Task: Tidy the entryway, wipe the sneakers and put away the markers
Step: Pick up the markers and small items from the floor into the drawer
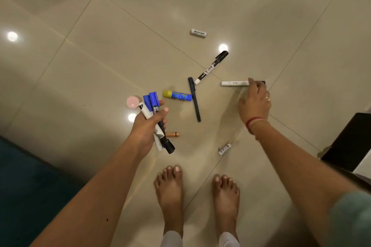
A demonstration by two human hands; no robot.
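Observation:
My left hand [148,126] grips a bundle of markers [154,104], two with blue caps, one white, one black at the bottom. My right hand [256,100] reaches down to a white marker with a black cap [233,83] lying on the tile floor, its fingertips closing on the marker's capped end. Loose on the floor lie a black-capped white marker [212,67], a dark blue pen [194,99], a blue stick with a yellow cap [177,95], a copper marker [173,134], a short white tube [198,33] and a small white piece [224,149].
A pink round lid [133,102] sits beside my left hand. My bare feet [170,188] stand just below the scattered items. A teal rug [24,186] covers the lower left; dark furniture [349,142] stands at the right edge.

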